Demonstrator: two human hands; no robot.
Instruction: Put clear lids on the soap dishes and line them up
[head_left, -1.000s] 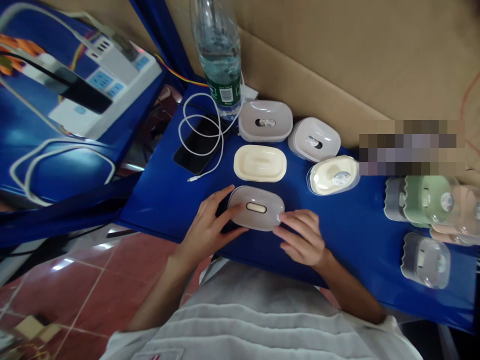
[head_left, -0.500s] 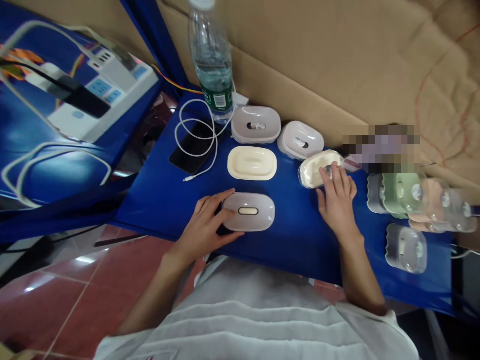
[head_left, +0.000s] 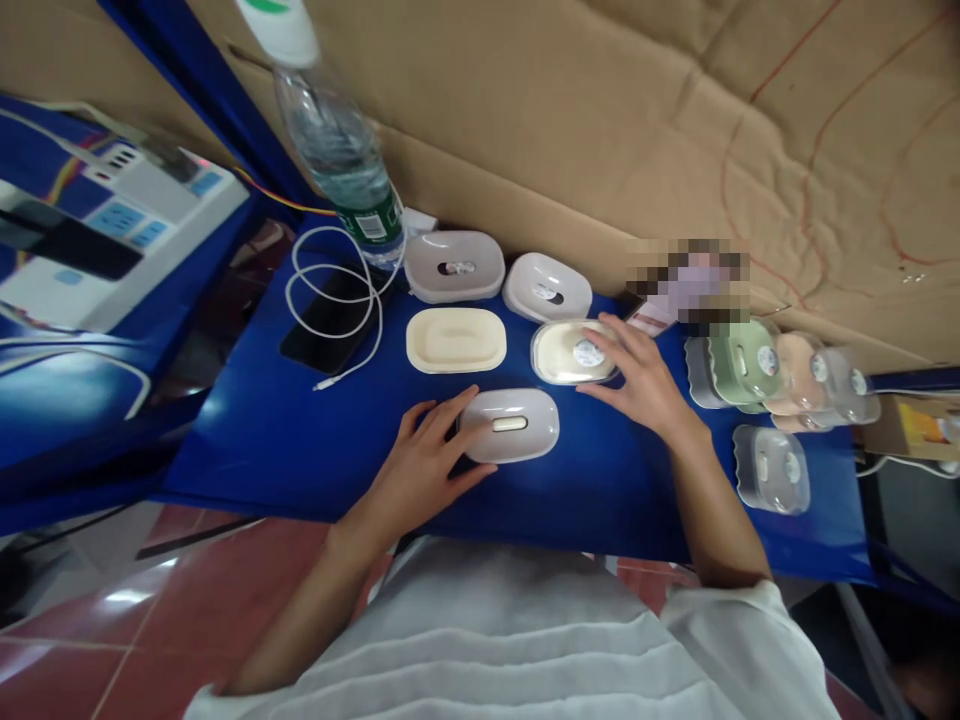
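My left hand (head_left: 427, 455) curves around the left end of a pale lilac oval soap dish (head_left: 538, 412) that has a cream bar in its central slot. Its thumb lies along the near side, with fingers over the top and far edge. My right hand (head_left: 637, 375) grips the right end of a cream soap dish under a clear lid (head_left: 553, 350) with a round sticker, thumb on the near edge and fingers across the top. Farther left lies an open cream oval tray (head_left: 456, 340). Two more lilac dishes, one on the left (head_left: 424, 262) and one on the right (head_left: 559, 275), stand behind.
A water bottle (head_left: 337, 150), a white cable (head_left: 379, 340) and a dark phone (head_left: 319, 340) are at the back left. Green (head_left: 735, 355) and peach boxes (head_left: 793, 370) stand right, near a grey one (head_left: 772, 475). Beyond the gap sits a power strip (head_left: 180, 225). Cardboard (head_left: 525, 100) rises behind.
The camera view has swung right. My left hand has shifted the lilac dish rightward relative to the cream tray. My right hand has moved the lidded cream dish slightly left.
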